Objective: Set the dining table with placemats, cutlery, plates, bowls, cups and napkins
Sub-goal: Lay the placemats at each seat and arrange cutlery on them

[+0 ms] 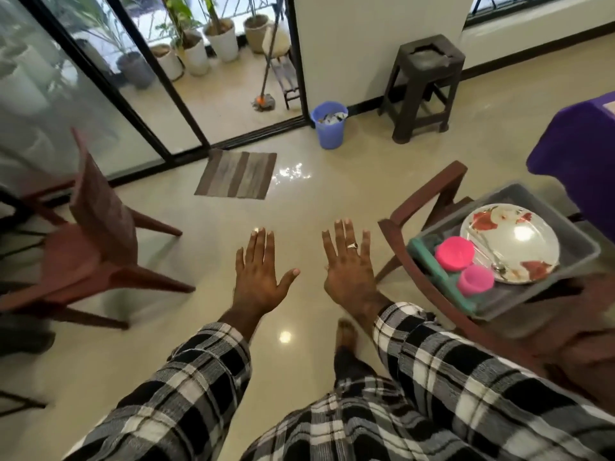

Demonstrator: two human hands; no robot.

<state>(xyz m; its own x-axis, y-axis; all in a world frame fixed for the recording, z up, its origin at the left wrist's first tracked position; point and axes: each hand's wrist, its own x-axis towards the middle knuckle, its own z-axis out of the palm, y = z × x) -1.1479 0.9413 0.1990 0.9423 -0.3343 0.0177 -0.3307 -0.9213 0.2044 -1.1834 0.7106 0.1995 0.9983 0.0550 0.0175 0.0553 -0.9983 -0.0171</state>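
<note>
**Both hands out flat, tableware waiting in the tray at your right**

At your far left a brown chair [90,234] stands on the glossy floor, its back turned toward the sliding glass door. Beyond it, a striped mat [237,174] lies on the floor before the door opening, and a blue bin [328,125] sits just past that, near a dark stool [422,84] against the wall.

Your left hand [258,272] is held out over the floor, palm down, fingers straight and close together, thumb spread to the side; it holds nothing. Your right hand [349,266] hovers just beside it in the same pose, fingers straight and slightly fanned, a ring on one finger, also holding nothing. Both come out of black-and-white checked sleeves.

To your right, a grey tray [580,242] rests on the seat of a second brown chair [432,197]. In the tray lies a floral plate [519,237] with a spoon [492,257] on it. Just left of the plate are two pink cups [454,252], one nearer you than the other, beside something teal at the tray's left edge. A purple cloth [579,154] covers a surface at the far right.
</note>
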